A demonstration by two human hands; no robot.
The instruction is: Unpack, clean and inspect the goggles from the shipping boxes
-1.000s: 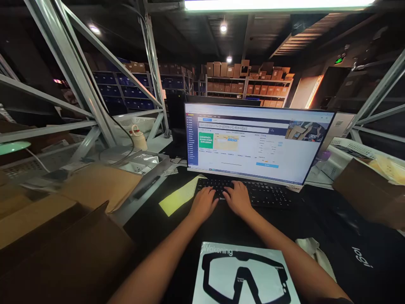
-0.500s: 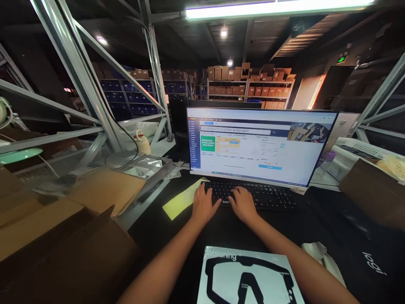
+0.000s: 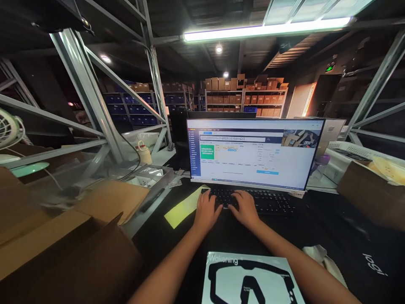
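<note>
Both hands rest on a black keyboard [image 3: 274, 204] in front of a lit monitor [image 3: 234, 169]. My left hand [image 3: 207, 210] lies over the keyboard's left end, fingers spread on the keys, with a yellow paper slip [image 3: 180, 213] just beside it. Over the middle keys is my right hand [image 3: 246, 207], its fingers apart and slightly curved. Neither hand holds anything. Between my forearms lies a white box [image 3: 268, 274] printed with black glasses and the word "Wakening"; its near end is cut off by the frame.
An open cardboard box [image 3: 79, 257] stands at the near left. On the right are another cardboard box [image 3: 368, 198], a black desk mat [image 3: 344, 249] with "logi" lettering and a crumpled pale cloth or paper [image 3: 319, 255]. A fan [image 3: 9, 128] and metal rack posts [image 3: 85, 97] flank the left.
The view has tilted up slightly, so the monitor and hands sit a little lower in the picture. Both hands stay on the keyboard, with the fingers shifted slightly.
</note>
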